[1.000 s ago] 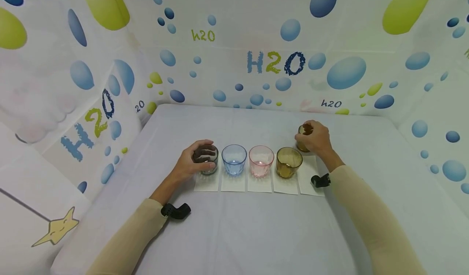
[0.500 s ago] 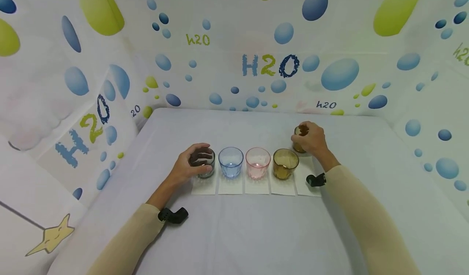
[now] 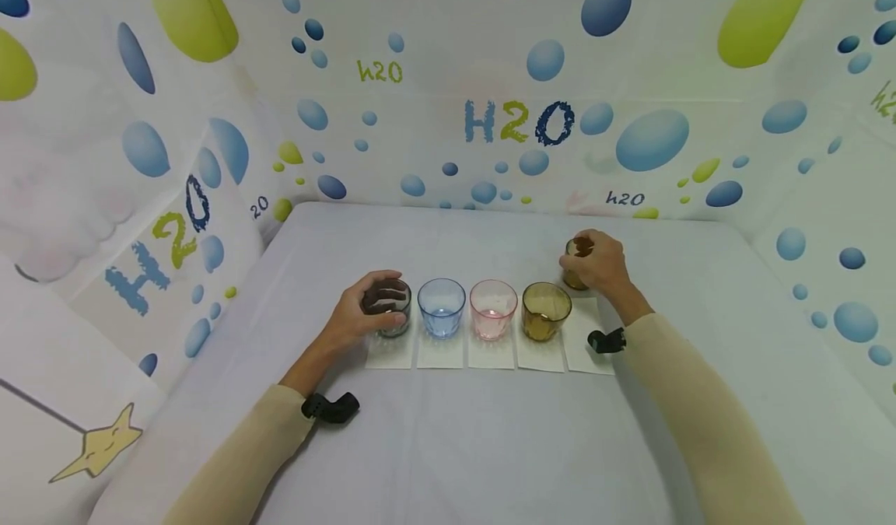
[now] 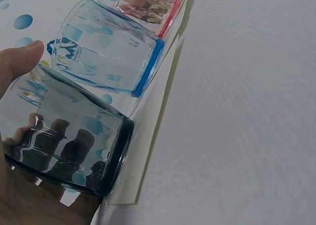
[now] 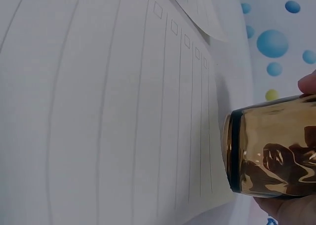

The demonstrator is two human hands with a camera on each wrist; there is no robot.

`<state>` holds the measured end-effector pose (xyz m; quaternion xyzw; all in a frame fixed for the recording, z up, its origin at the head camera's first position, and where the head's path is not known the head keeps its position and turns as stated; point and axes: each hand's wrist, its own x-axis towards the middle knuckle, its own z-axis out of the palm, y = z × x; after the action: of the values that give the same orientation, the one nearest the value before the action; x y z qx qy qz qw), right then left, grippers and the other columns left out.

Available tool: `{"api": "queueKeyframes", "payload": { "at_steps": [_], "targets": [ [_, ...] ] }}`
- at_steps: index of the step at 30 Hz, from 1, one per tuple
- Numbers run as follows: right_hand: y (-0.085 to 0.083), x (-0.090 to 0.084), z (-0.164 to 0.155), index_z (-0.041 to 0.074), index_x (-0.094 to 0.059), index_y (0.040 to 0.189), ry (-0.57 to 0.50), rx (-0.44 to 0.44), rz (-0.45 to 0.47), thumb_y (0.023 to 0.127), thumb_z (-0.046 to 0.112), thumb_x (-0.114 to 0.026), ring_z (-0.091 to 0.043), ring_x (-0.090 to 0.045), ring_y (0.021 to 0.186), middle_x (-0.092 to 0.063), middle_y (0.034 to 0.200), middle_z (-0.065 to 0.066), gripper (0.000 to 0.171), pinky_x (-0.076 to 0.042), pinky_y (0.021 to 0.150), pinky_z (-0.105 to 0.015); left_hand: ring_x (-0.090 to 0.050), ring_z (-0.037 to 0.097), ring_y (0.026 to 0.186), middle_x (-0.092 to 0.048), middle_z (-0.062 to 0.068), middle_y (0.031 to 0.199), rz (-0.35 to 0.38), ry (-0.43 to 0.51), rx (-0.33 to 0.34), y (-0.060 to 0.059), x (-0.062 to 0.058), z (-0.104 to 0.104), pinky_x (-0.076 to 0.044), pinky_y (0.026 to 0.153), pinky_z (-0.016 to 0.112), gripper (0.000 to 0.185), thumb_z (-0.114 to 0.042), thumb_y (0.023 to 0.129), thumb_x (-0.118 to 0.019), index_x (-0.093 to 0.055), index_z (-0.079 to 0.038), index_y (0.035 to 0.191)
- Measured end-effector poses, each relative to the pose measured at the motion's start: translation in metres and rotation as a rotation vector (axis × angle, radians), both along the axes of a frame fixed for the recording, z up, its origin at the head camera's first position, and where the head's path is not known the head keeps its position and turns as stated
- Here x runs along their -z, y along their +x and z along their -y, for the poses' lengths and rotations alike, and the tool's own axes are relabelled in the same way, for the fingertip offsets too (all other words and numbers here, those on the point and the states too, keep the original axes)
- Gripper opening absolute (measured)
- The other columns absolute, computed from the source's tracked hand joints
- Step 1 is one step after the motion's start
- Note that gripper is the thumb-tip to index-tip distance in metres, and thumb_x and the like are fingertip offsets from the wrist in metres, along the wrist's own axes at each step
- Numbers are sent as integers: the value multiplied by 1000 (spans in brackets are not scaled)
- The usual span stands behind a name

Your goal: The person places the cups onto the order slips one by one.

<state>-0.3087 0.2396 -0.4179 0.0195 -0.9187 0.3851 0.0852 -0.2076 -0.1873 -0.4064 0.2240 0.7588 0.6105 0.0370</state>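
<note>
right hand hides most of the amber glass.

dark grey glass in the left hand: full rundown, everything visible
The dark grey glass is a short, smoky, see-through tumbler with faceted walls and a thick dark base. It looks empty. It stands upright on the leftmost paper sheet, at the left end of the row, next to the blue glass. The left hand grips it, fingers curled round its wall.

- My left hand sits near-left, fingers curled in a grip.
- My right hand reaches farther right, seemingly gripping too.
</note>
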Motion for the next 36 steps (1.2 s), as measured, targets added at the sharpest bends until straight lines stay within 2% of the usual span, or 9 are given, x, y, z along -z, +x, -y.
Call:
{"api": "queueKeyframes", "payload": {
  "at_steps": [7, 14, 19, 27, 30, 33, 34, 35, 36],
  "targets": [
    [5, -3, -3, 4, -59, 106, -11, -5, -51, 74, 25, -69, -27, -56, 89, -61, 98, -12, 40, -49, 56, -41, -50, 44, 117, -49, 26, 128, 0, 1, -4, 1, -1, 0, -39, 100, 56, 66, -4, 79, -73, -41, 0, 136],
    [6, -1, -7, 5, -59, 108, -22, -26, -43, 76, 22, -71, -27, -56, 89, -60, 99, -12, 38, -51, 71, -39, -50, 43, 117, -49, 25, 128, 6, 4, -5, 1, -2, 0, -39, 100, 55, 67, -4, 78, -74, -41, 0, 136],
    [7, 0, -7, 4, -59, 108, -32, -31, -53, 74, 23, -71, -28, -56, 90, -60, 100, -14, 41, -51, 68, -39, -50, 43, 117, -49, 25, 128, 5, 5, -3, 1, -1, -1, -40, 100, 55, 67, -4, 78, -73, -41, 0, 136],
    [-17, 36, -24, 10, -59, 108, -7, -83, -114, 76, 32, -73, -23, -56, 86, -59, 96, -5, 42, -51, 66, -36, -50, 42, 117, -49, 25, 128, 9, 9, -5, 1, 1, 0, -39, 101, 55, 67, -4, 78, -74, -41, 0, 136],
    [-6, 24, -18, 7, -59, 111, -35, -82, -80, 74, 28, -74, -24, -56, 87, -60, 97, -7, 45, -50, 60, -38, -51, 38, 117, -51, 20, 128, 14, 12, -11, -3, 8, 2, -41, 101, 51, 66, -6, 78, -75, -42, -4, 136],
    [12, 1, -6, 2, -58, 114, -57, -78, -22, 74, 23, -73, -28, -56, 92, -60, 102, -12, 47, -51, 65, -41, -53, 33, 116, -52, 15, 127, 3, 11, -16, -9, 19, 5, -42, 101, 47, 66, -8, 79, -75, -44, -10, 136],
    [17, -3, -4, 3, -58, 113, -58, -73, -24, 74, 22, -73, -27, -56, 91, -60, 101, -11, 46, -51, 63, -42, -53, 32, 116, -53, 14, 127, -1, 11, -19, -11, 22, 6, -43, 101, 46, 65, -9, 78, -76, -45, -12, 136],
    [13, 3, -6, 5, -59, 112, -52, -74, -47, 73, 23, -73, -24, -57, 89, -60, 99, -7, 45, -51, 61, -40, -54, 30, 116, -53, 12, 127, -5, 9, -21, -12, 23, 6, -43, 101, 46, 65, -9, 78, -76, -45, -13, 136],
    [16, -1, -4, 5, -59, 111, -56, -81, -46, 74, 22, -73, -25, -57, 89, -60, 99, -8, 44, -51, 65, -41, -54, 30, 116, -53, 12, 127, -8, 10, -20, -12, 24, 7, -43, 100, 46, 65, -10, 78, -76, -45, -14, 135]
  ]
}}
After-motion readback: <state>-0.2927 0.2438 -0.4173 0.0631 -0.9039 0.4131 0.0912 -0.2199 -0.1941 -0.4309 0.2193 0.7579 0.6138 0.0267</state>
